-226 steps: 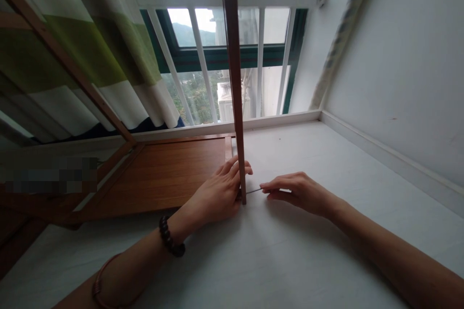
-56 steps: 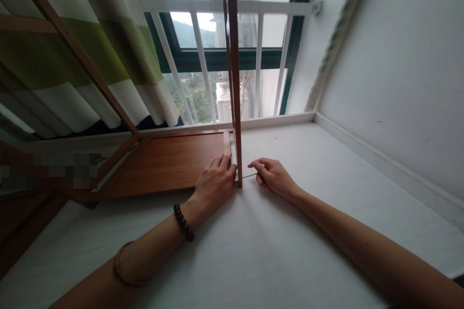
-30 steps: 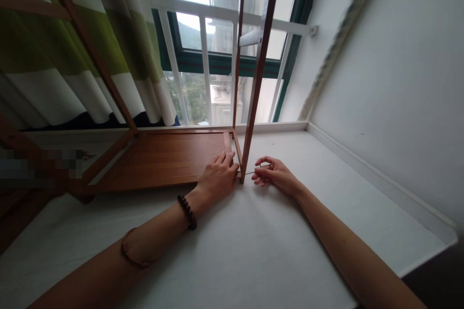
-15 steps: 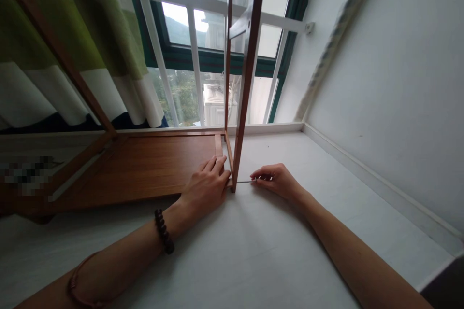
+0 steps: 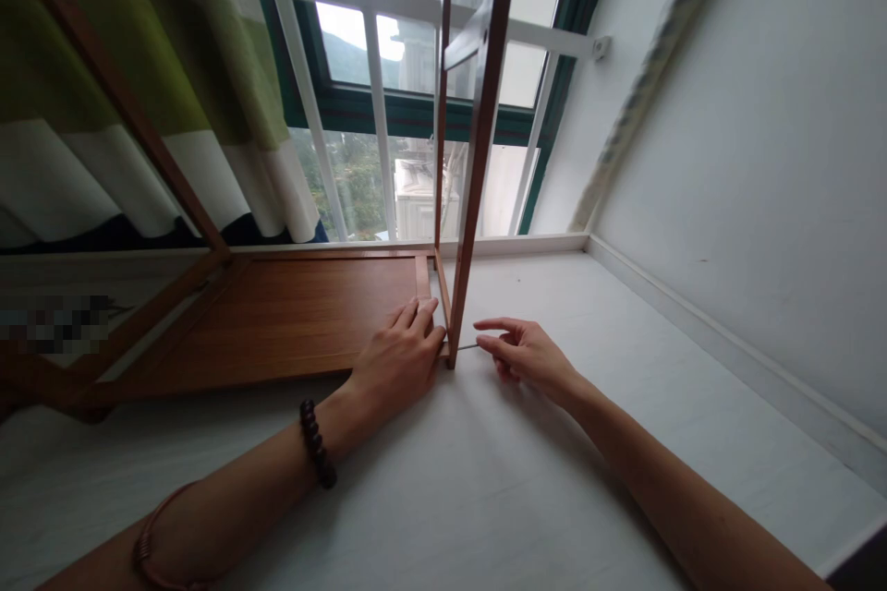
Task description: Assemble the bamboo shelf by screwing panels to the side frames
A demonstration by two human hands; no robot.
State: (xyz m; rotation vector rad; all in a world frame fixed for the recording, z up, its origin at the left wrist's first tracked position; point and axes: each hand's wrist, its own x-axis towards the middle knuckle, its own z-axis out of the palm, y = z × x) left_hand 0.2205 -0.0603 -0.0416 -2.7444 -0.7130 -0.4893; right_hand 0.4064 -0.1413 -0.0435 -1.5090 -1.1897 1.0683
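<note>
My left hand [image 5: 398, 353] holds the end of a brown wooden panel [image 5: 311, 309], its fingers bent over the pale end strip and its thumb close to an upright wooden post [image 5: 471, 175]. Out of the post's foot, on the right side, sticks a thin metal rod [image 5: 467, 347]; its kind is unclear. My right hand [image 5: 530, 353] is at the rod's outer end. The index finger stretches forward, apart from the thumb, whose tip is beside or touching the rod. The other fingers curl below, partly hidden.
Another slanted wooden bar [image 5: 131, 120] rises from the panel's left end. Behind are a striped curtain [image 5: 214, 92], a white railing [image 5: 378, 102] and a window. A white wall [image 5: 755, 129] stands on the right. All this wood rests on a pale floor [image 5: 443, 499].
My right index finger has lifted from the pinch on the rod and now points forward. The left hand keeps its place on the panel. The view has shifted slightly.
</note>
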